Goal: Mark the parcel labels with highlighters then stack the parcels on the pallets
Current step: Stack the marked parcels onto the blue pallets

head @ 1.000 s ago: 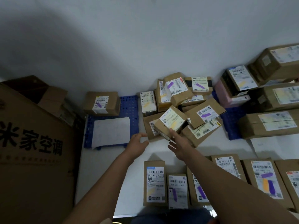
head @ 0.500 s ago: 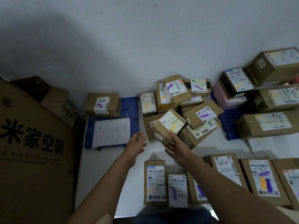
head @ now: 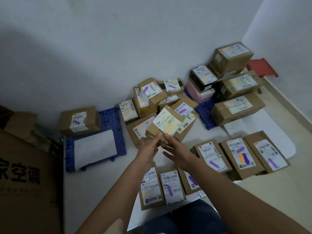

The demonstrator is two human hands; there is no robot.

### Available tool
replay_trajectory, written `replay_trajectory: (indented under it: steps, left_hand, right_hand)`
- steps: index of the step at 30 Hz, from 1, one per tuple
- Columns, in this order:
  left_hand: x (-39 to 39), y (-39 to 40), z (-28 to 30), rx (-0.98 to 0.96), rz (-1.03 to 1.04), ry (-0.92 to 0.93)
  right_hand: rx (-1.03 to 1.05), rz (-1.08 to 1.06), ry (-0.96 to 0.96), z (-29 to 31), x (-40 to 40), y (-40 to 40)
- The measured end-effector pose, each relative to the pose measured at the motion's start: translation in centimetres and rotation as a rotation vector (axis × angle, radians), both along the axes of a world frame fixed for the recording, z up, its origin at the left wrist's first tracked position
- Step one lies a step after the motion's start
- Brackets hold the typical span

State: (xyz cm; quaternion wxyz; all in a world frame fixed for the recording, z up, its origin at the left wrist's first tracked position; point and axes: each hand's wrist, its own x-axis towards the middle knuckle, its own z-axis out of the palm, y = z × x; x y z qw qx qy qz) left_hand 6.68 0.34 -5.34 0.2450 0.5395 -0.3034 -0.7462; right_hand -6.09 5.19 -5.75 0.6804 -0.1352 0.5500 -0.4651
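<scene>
Holding a small brown parcel [head: 164, 127] with a yellow stroke on its label, the person is working on the stacking step, not the marking one; no highlighter is showing in either hand. The left hand [head: 148, 149] is touching the near left corner of the parcel with straight fingers, and the right hand [head: 175, 154] is supporting its near underside with relaxed fingers, so neither hand is clenching. The parcel is tilting above the near edge of the middle heap [head: 162, 105], which is lying between the left blue pallet [head: 111, 119] and the right blue pallet [head: 205, 114]. I am judging that the next move is asking for one choice: on which pile this yellow-marked box is belonging. After that, both hands are needing to lower it flat, because the heap is looking loose and it could slide.
</scene>
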Motion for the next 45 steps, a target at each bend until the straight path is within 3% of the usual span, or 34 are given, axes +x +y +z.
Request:
replay_trajectory:
  steps: [9, 13, 16, 20, 34, 38, 45]
  left_hand:
    - [-7.3, -3.2, 3.4, -0.074, 0.014, 0.061]
    - [-11.7, -5.8, 3.5, -0.021, 0.046, 0.041]
    - [-15.4, -7.3, 3.5, -0.007, 0.006, -0.02]
    - [-19.6, -8.8, 3.4, 0.001, -0.081, -0.093]
    - [-26.1, -12.3, 0.3, -0.038, -0.186, -0.22]
    - [-27.0, -12.7, -0.3, -0.057, -0.224, -0.298]
    - [-28.8, -13.0, -0.5, -0.036, -0.277, -0.324]
  right_hand:
    - [-0.022, -0.083, 0.184, 1.4, -9.4, -1.3]
    - [0.015, -0.101, 0.612, 0.0, -16.6, -3.2]
    - [0.041, 0.047, 0.95, -1.3, -22.0, -4.8]
    - [0.06, 0.342, 1.226, -3.2, -27.4, -7.4]
    - [0.14, 0.8, 1.342, -6.9, -32.9, -12.2]
    - [0.136, 0.848, 1.352, -7.5, -33.1, -11.2]
    - [0.113, 0.733, 1.306, -7.1, -33.4, -10.1]
